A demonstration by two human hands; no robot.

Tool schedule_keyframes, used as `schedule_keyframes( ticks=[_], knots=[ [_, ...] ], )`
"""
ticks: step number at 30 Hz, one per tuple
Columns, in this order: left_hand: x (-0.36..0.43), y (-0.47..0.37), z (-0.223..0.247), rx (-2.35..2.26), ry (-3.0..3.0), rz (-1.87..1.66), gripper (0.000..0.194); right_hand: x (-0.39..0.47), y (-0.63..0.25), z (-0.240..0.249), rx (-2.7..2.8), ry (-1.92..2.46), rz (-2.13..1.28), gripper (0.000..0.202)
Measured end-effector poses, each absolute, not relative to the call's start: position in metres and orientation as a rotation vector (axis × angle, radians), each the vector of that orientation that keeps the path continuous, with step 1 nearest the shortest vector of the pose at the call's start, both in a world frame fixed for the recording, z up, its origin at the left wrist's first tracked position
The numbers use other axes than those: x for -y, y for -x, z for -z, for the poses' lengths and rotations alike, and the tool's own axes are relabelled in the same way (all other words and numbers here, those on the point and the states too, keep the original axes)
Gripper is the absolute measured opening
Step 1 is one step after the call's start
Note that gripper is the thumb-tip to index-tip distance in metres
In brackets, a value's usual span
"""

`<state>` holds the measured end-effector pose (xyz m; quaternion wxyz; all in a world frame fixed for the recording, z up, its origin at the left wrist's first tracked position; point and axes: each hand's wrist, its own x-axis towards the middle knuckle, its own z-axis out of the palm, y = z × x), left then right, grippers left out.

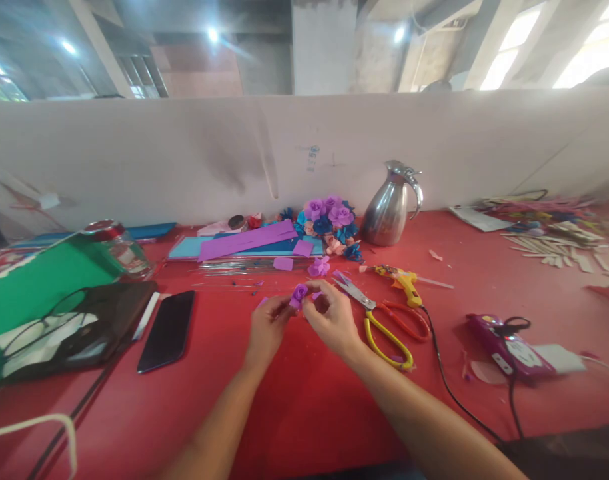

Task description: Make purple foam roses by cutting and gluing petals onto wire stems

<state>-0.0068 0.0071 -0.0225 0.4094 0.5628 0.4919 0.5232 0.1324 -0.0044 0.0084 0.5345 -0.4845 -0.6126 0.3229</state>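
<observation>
Between my two hands is a small purple paper flower (pixel 298 296), its petals curled round the centre. My left hand (pixel 268 327) pinches it from the left and below. From the right, the thumb and forefinger of my right hand (pixel 334 317) close on its edge. Just beyond my fingers lies another purple paper flower (pixel 319 267). Scissors (pixel 367 303) with one yellow and one red handle lie open close to my right hand. Behind them rests a yellow glue gun (pixel 407 283). Purple paper squares (pixel 283 264) lie in front of the paper strips.
A bunch of paper flowers (pixel 334 220) stands by a steel jug (pixel 387 210) at the back. Purple paper strips (pixel 249 240) and thin wires (pixel 234 268) lie centre-left. A phone (pixel 167 331), dark bag (pixel 84 333) and glass jar (pixel 127 253) are left. A purple power strip (pixel 512 347) with cables lies right.
</observation>
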Motion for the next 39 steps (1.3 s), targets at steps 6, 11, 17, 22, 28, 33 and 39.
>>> schedule_keyframes(
  ticks=[6, 11, 17, 22, 28, 33, 39],
  knots=[
    [-0.008, 0.008, 0.025, -1.263, -1.481, -1.306, 0.02, 0.005, -0.133, -0.009, 1.484, 1.145, -0.766, 0.019],
    [-0.005, 0.006, 0.016, -1.292, -1.563, -1.306, 0.017, 0.001, -0.133, -0.003, 1.419, 1.152, -0.806, 0.019],
    [-0.005, 0.006, 0.014, -1.333, -1.604, -1.308, 0.017, -0.004, -0.137, -0.003, 1.413, 1.092, -0.827, 0.022],
    [-0.007, 0.009, 0.017, -1.314, -1.625, -1.298, 0.017, -0.007, -0.14, -0.01, 1.275, 1.053, -1.189, 0.018],
    [-0.007, 0.011, 0.014, -1.241, -1.645, -1.264, 0.016, -0.01, -0.145, -0.019, 1.177, 0.942, -1.42, 0.012],
    [-0.008, 0.013, 0.017, -1.2, -1.57, -1.243, 0.017, -0.009, -0.147, -0.018, 1.061, 0.911, -1.565, 0.01],
    [-0.009, 0.012, 0.019, -1.188, -1.569, -1.231, 0.015, -0.009, -0.146, -0.016, 1.038, 0.923, -1.569, 0.013]
  ],
)
